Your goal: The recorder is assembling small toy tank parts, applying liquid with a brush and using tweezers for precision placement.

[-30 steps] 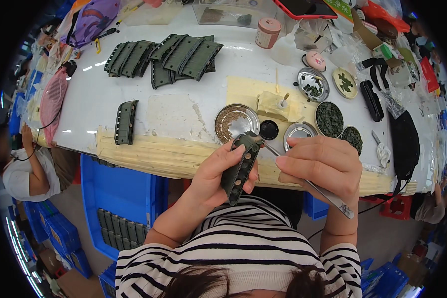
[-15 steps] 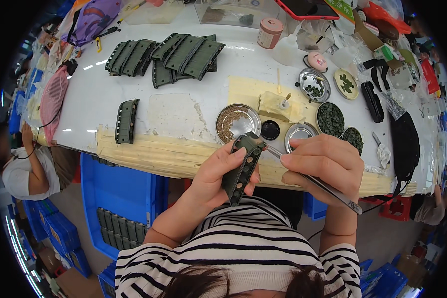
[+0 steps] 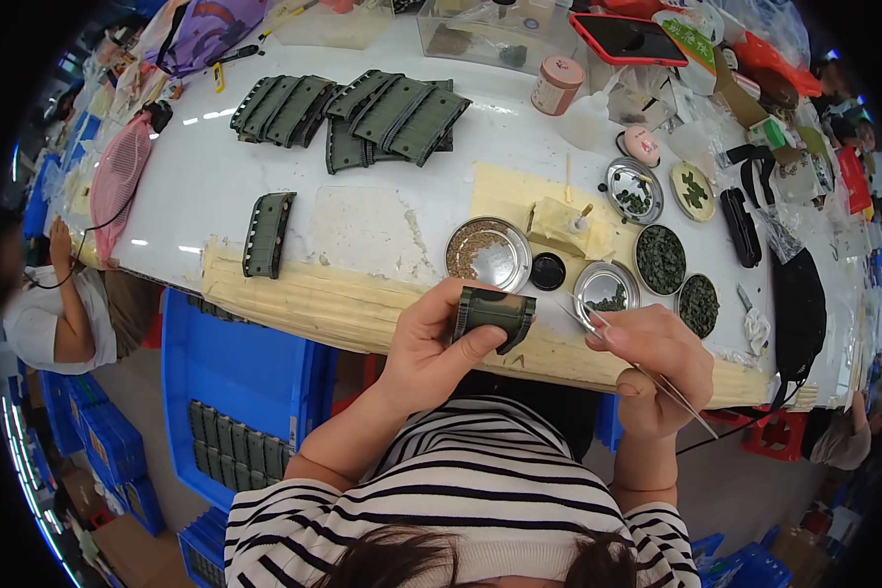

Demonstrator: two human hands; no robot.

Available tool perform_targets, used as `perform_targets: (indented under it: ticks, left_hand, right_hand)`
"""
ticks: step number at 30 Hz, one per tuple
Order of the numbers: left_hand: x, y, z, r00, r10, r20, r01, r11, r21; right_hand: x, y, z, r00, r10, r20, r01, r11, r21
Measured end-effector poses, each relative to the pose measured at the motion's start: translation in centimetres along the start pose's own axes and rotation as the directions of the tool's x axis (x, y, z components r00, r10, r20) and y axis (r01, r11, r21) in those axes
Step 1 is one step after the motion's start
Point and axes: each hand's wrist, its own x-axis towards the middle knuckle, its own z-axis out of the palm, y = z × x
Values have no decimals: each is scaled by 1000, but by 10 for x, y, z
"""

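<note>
My left hand is closed around a dark green moulded part, held in front of my chest near the table edge. Its broad, ribbed face is turned up. My right hand pinches metal tweezers. Their two tips stand slightly apart, close to a round metal dish with small dark green bits in it. Whether the tips hold anything is too small to tell. Left of that dish are a small black round cap and a metal dish with brown grains.
Similar green parts lie stacked at the back, with a single one nearer. Tins of dark green pieces stand at right beside a black pouch. A blue crate holding more parts sits below the table's left edge.
My left hand has turned the green part from its studded edge to its broad face. The right hand and tweezers have drawn away from it, rightward and down. The view has shifted slightly.
</note>
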Motion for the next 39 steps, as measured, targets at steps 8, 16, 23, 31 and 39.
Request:
perform_targets:
  ticks: [8,16,23,31,39]
  left_hand:
    - [-8,32,-10,953,-231,-194,199,965,-172]
    - [-4,60,-69,844,121,-522,177,857,484]
    - [8,49,-101,862,369,-348,235,318,919]
    - [16,51,-122,842,436,-318,324,61,944]
    - [-15,31,9,922,-259,287,309,940,-145]
  right_hand:
    - [-12,0,12,986,152,-67,-147,986,81]
    - [-22,-2,19,995,103,14,-103,995,-13]
    - [-24,-5,13,997,45,64,-37,993,-115]
    - [-36,-3,9,998,5,55,10,967,-255]
    - [-31,-18,30,934,-3,357,161,896,-414]
